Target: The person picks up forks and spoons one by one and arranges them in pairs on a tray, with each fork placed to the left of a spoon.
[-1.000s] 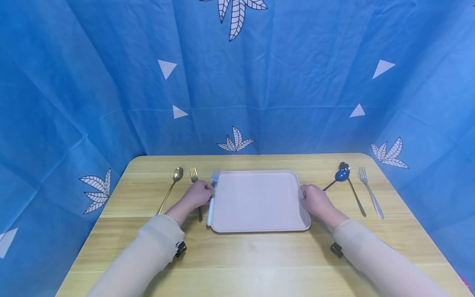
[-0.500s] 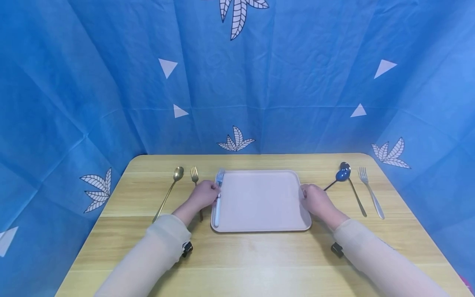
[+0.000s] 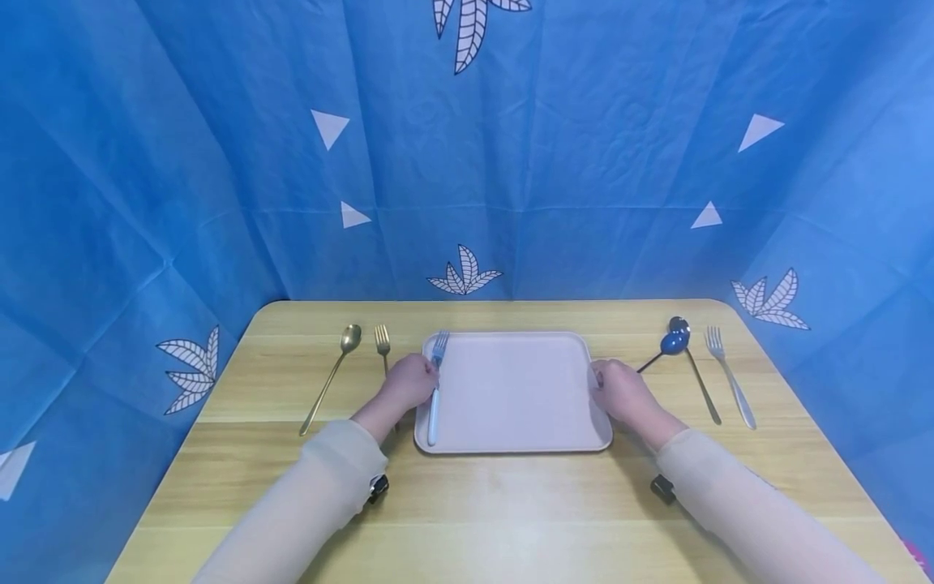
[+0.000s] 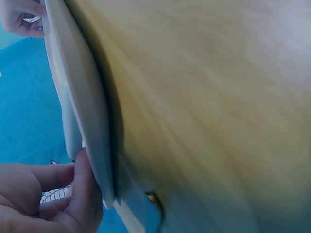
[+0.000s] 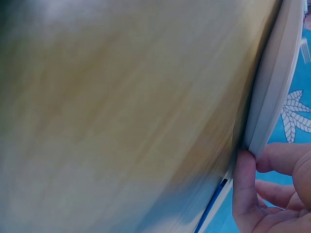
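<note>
A pale pinkish rectangular tray (image 3: 521, 397) lies on the wooden table. Over its left side, my left hand (image 3: 410, 383) pinches a fork (image 3: 434, 418) with a light blue handle, its tines pointing to the far side. In the left wrist view, thumb and finger of the left hand (image 4: 63, 194) meet at the pale blue handle (image 4: 71, 131) just above the tray rim; whether the fork touches the tray is unclear. At the opposite edge, my right hand (image 3: 623, 393) grips the tray's right rim, also seen in the right wrist view with the rim (image 5: 260, 131) between thumb and fingers.
Left of the tray lie a gold spoon (image 3: 326, 389) and a gold fork (image 3: 383, 341), partly behind the left hand. To the right are a dark blue spoon (image 3: 673, 344), another spoon (image 3: 702, 389) and a silver fork (image 3: 732, 381). A blue curtain (image 3: 554, 162) hangs behind the table.
My left hand has moved right with the blue-handled fork, from the tray's left edge to over its left side. The right hand and the tray stay in place.
</note>
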